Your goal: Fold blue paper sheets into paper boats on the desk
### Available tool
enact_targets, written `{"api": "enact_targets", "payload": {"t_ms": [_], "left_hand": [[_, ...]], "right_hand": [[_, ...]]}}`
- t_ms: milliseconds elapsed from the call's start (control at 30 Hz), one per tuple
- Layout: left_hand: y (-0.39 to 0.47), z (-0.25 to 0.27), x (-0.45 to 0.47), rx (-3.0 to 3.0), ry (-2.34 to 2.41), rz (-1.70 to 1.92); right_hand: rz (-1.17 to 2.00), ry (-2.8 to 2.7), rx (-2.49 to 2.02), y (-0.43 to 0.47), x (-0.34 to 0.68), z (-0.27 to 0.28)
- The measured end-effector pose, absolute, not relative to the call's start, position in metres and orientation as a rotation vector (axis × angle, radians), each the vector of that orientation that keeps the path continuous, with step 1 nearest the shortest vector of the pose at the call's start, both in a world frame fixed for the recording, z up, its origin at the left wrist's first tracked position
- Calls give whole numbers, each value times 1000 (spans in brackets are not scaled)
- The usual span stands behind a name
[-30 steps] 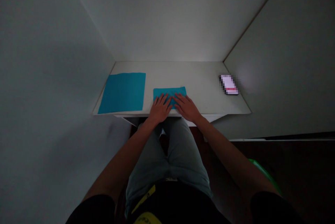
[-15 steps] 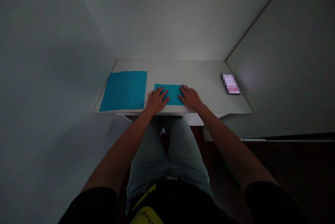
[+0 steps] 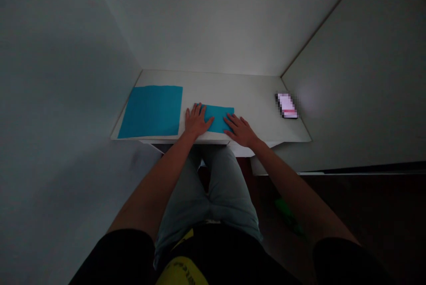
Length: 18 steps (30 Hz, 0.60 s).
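Observation:
A small blue rectangle (image 3: 218,118), a sheet of paper or thin cloth, lies flat near the front edge of the white table. My left hand (image 3: 197,121) rests over its left end with the fingers spread. On its right end lie the fingertips of my right hand (image 3: 242,130), also spread, with the palm beyond the blue piece on the tabletop. To the left of my left hand a larger blue sheet (image 3: 151,111) of the same colour lies flat. Whether the small piece is folded, I cannot tell.
A phone (image 3: 286,105) with a lit, blurred screen lies at the table's right end. White walls stand behind and left of the table (image 3: 256,98), and a pale panel (image 3: 359,98) rises on the right. Something green (image 3: 284,209) is on the dark floor.
My left hand has shifted a little outward and away from me over the small blue piece's left end. My right hand has slid slightly toward me. The view has shifted slightly.

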<state>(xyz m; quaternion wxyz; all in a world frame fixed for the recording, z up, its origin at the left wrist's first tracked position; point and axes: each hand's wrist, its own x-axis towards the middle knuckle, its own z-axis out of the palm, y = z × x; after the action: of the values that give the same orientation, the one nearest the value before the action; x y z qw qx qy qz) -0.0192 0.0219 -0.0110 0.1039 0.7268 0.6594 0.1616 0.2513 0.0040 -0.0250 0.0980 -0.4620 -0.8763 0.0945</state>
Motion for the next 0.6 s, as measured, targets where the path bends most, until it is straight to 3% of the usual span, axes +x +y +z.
{"api": "enact_targets", "payload": {"t_ms": [400,600], "left_hand": [[-7,-13,-30,2299,1809,403],[-9,-12,-29,2293,1811,402]], "right_hand": [[299,-2579,-1271,-34,264,-14],[292,-2368,-1572,-10,235,-9]]}}
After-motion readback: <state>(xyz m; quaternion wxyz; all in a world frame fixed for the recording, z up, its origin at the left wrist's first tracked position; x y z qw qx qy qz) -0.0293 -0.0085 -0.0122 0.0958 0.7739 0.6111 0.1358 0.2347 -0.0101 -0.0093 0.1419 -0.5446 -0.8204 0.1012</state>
